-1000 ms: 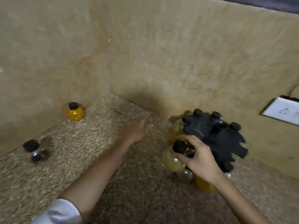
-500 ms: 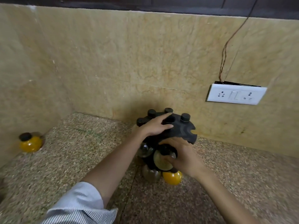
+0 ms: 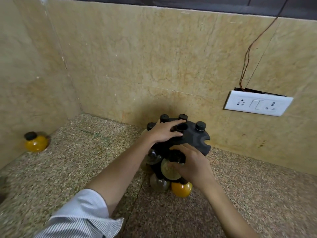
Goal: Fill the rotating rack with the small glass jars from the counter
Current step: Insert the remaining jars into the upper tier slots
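Note:
The black rotating rack (image 3: 195,137) stands on the speckled counter near the back wall, with several black-capped jars hanging in its slots. My left hand (image 3: 164,130) lies flat on the rack's top disc, fingers spread. My right hand (image 3: 190,164) grips a pale-filled glass jar (image 3: 169,170) at the rack's front edge, just under the disc. An orange jar (image 3: 181,188) and a clear jar (image 3: 158,184) hang lower down. One orange jar with a black cap (image 3: 35,142) sits alone in the far left corner of the counter.
A white socket plate (image 3: 257,103) with a loose brown wire above it is on the wall right of the rack. Tiled walls close the counter (image 3: 82,162) at the back and left.
My left hand moved from open counter onto the rack's top. My right hand brought the jar from beside the rack in under its front edge. The view swung left to centre the rack.

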